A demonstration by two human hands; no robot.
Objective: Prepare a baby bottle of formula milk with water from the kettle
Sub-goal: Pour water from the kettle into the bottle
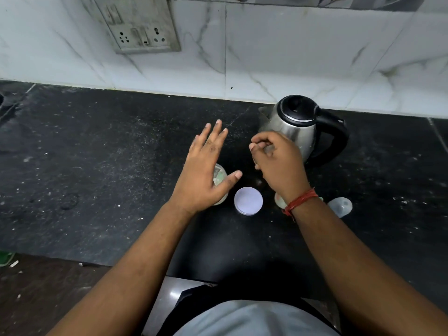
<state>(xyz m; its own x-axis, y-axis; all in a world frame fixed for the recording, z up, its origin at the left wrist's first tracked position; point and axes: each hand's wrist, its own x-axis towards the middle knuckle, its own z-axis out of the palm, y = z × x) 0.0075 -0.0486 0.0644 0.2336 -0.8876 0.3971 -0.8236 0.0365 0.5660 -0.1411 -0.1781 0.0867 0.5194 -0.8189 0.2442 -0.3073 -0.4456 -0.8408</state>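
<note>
The kettle (298, 128) stands near the back edge of the worktop (97, 166), right of its middle, just in front of the wall. It is brushed steel with a black lid and a black loop handle pointing right; its spout faces left. In front of it, nearer the front edge, lies a round pale lilac lid (248, 201), flat side up. Left of the lid stands a clear container (219, 177), mostly hidden under the left hand, with something pale inside; I cannot tell whether it is the bottle. Right of the lid, a clear domed cap (340, 206) lies on the worktop, and another pale piece (280, 199) shows partly behind the right wrist.

The worktop is dark stone, speckled with white powder and crumbs. The wall behind is white marble-look tile, with a grimy socket plate (143, 27) at upper left.

The left hand (206, 170) hovers over the clear container, fingers straight and spread, thumb out toward the lid, gripping nothing. The right hand (276, 158), a red thread band (299, 202) at its wrist, has its fingers curled inward in front of the kettle; something small may be pinched at the fingertips, but I cannot tell what.
</note>
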